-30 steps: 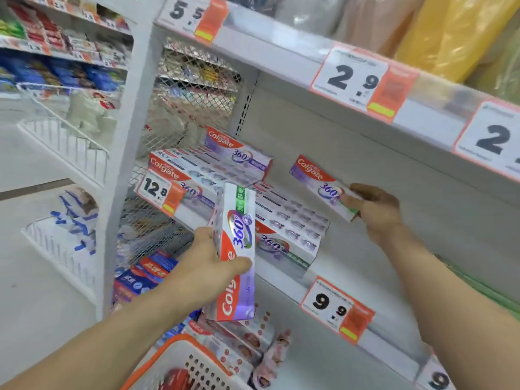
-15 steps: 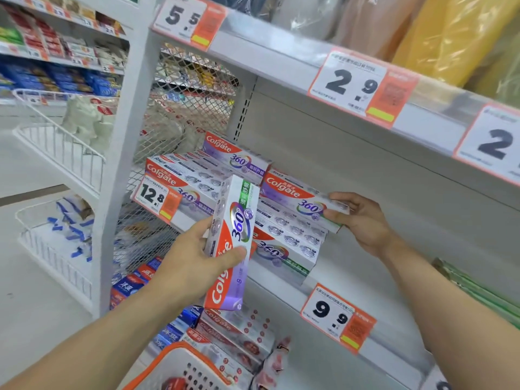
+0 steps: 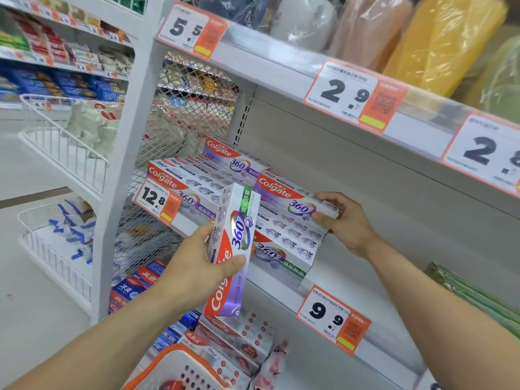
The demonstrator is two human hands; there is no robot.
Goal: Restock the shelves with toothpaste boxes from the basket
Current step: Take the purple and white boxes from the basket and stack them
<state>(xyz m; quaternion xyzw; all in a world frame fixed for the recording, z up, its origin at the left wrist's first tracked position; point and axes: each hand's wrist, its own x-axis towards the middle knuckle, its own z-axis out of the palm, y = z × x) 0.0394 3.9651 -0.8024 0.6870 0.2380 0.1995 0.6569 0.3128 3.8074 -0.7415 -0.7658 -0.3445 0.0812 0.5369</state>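
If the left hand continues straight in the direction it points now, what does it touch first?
Probably the stacked boxes on the shelf: the upright box that the left hand grips would reach them first, though depth is unclear.

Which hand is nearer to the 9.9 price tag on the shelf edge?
Right. The right hand grips a box on the stack, above the 9.9 price tag; the left hand holds an upright box farther to its left.

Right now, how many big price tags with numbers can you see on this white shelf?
5. The 5.5 tag, 2.9 tag and a cut-off tag hang on the top edge; the 12.8 tag and 9.9 tag hang below. Another may hide at the bottom corner.
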